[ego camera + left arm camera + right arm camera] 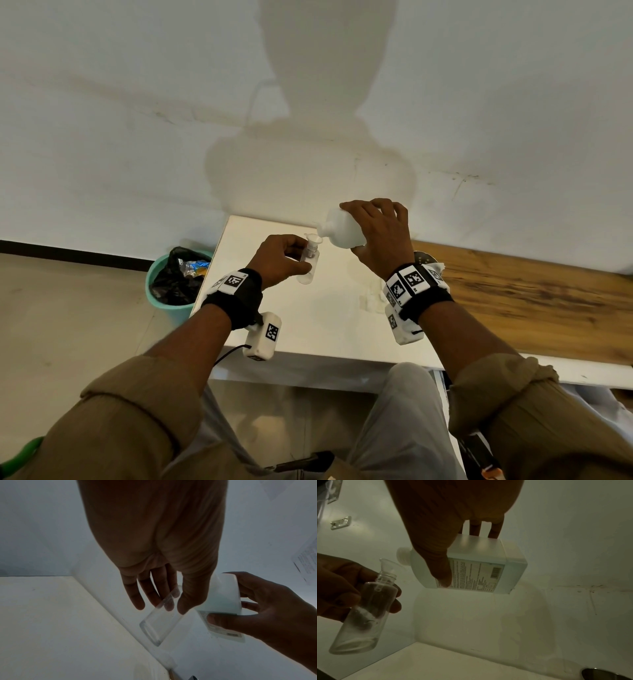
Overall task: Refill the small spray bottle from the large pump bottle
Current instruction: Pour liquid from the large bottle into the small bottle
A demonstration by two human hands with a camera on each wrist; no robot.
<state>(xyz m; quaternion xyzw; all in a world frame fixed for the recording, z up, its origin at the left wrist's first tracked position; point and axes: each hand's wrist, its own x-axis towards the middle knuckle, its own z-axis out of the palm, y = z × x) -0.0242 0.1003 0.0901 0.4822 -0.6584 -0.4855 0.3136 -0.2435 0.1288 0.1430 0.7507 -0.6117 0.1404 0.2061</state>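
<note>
While the left hand closes its grip around the small clear spray bottle, thumb and fingers curled on its body, a little funnel sits in the open neck. The right hand grips the large white bottle, tipped on its side with its threaded mouth just above the funnel, at the frame's centre in the head view. Both bottles hang above the white tabletop. A teal bin stands lower left of it.
</note>
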